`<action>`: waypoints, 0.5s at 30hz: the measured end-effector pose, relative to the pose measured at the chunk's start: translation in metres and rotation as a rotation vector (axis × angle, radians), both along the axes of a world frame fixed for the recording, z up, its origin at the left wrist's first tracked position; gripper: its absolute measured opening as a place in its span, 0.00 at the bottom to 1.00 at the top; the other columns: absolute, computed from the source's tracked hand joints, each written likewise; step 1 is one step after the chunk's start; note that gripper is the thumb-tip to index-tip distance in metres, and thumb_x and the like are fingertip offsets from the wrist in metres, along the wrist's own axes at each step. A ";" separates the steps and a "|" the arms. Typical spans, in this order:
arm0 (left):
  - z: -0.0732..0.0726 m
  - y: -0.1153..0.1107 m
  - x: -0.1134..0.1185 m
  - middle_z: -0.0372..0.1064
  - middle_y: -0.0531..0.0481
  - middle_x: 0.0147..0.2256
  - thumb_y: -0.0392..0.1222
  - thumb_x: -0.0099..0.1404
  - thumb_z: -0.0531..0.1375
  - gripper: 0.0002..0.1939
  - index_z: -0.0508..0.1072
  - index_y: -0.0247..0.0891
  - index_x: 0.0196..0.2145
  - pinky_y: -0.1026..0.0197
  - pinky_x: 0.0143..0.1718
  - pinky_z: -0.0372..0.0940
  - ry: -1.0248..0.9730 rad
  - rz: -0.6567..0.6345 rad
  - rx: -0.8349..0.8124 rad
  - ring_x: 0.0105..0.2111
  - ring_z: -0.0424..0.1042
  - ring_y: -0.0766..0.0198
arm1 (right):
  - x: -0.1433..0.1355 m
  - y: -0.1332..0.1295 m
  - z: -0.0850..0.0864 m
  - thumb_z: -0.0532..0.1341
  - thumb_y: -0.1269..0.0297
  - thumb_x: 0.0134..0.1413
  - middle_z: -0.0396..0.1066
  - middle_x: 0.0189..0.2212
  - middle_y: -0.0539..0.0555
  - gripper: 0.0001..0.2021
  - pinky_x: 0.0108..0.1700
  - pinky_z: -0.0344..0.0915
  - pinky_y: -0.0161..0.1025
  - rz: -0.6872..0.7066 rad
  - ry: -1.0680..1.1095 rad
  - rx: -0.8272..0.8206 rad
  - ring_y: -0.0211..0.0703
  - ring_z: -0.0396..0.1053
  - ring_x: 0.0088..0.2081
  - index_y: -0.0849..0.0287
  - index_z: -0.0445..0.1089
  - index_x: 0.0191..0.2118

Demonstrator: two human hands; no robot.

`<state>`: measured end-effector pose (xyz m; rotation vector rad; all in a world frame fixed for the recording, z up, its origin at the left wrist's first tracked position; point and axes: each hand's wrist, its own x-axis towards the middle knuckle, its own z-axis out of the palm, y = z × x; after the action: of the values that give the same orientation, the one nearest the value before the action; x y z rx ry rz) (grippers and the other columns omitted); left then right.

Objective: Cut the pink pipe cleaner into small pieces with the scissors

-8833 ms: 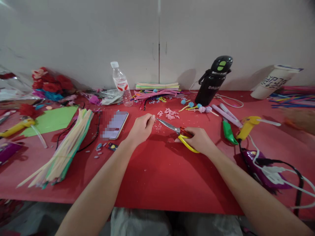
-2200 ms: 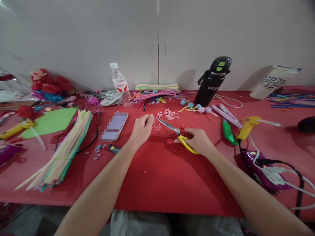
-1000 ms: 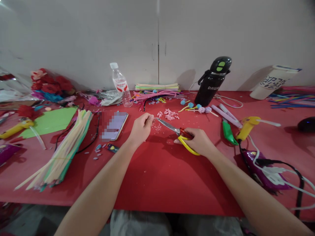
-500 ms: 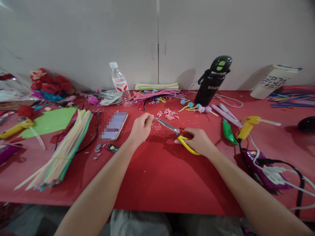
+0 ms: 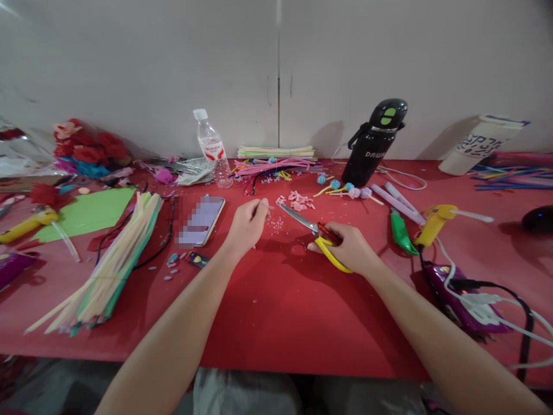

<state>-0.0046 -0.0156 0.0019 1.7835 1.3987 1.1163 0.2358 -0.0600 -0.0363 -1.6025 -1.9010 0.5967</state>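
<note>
My right hand (image 5: 343,245) is wrapped round the yellow and red handles of a pair of scissors (image 5: 300,219). Their blades point up and left, lying close together just short of a pile of short pink pieces (image 5: 299,200). To the left of the blade tips, my left hand (image 5: 249,222) is closed in a pinch. Whatever sits between its thumb and finger is too small or hidden to make out. Tiny pink scraps (image 5: 276,223) are scattered on the red table (image 5: 259,323) between the two hands.
At left lie a bundle of pipe cleaners (image 5: 116,265), a phone (image 5: 202,222) and a lighter (image 5: 197,260). A plastic bottle (image 5: 212,150) and a black flask (image 5: 374,144) stand at the back. A yellow glue gun (image 5: 434,223) with cables is at right.
The scissors' tips have drawn away from my left fingertips, slightly to the right, and the blades look closer together. My left hand has barely moved.
</note>
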 end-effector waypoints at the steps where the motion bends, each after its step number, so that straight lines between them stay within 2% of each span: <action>1: 0.000 0.000 0.000 0.54 0.55 0.17 0.53 0.65 0.47 0.20 0.61 0.36 0.23 0.67 0.18 0.49 -0.026 -0.005 -0.010 0.17 0.54 0.72 | 0.000 0.000 0.001 0.65 0.42 0.38 0.51 0.19 0.44 0.23 0.22 0.45 0.32 0.000 0.001 0.003 0.33 0.47 0.22 0.58 0.60 0.25; 7: 0.001 -0.001 0.002 0.52 0.56 0.17 0.53 0.65 0.47 0.20 0.60 0.37 0.22 0.67 0.17 0.47 -0.080 -0.023 -0.051 0.16 0.52 0.72 | -0.002 0.000 0.001 0.65 0.42 0.38 0.52 0.18 0.45 0.23 0.22 0.45 0.31 0.022 0.008 0.015 0.33 0.47 0.22 0.59 0.61 0.24; 15: -0.001 0.001 0.002 0.56 0.55 0.19 0.54 0.66 0.48 0.21 0.63 0.36 0.23 0.66 0.20 0.51 -0.069 -0.028 -0.003 0.18 0.56 0.71 | -0.002 0.001 0.000 0.64 0.41 0.38 0.53 0.19 0.45 0.24 0.22 0.45 0.32 0.034 0.040 -0.013 0.33 0.47 0.23 0.59 0.61 0.23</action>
<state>-0.0028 -0.0148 0.0010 1.7406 1.3298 1.1494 0.2341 -0.0589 -0.0366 -1.5579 -1.9016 0.6522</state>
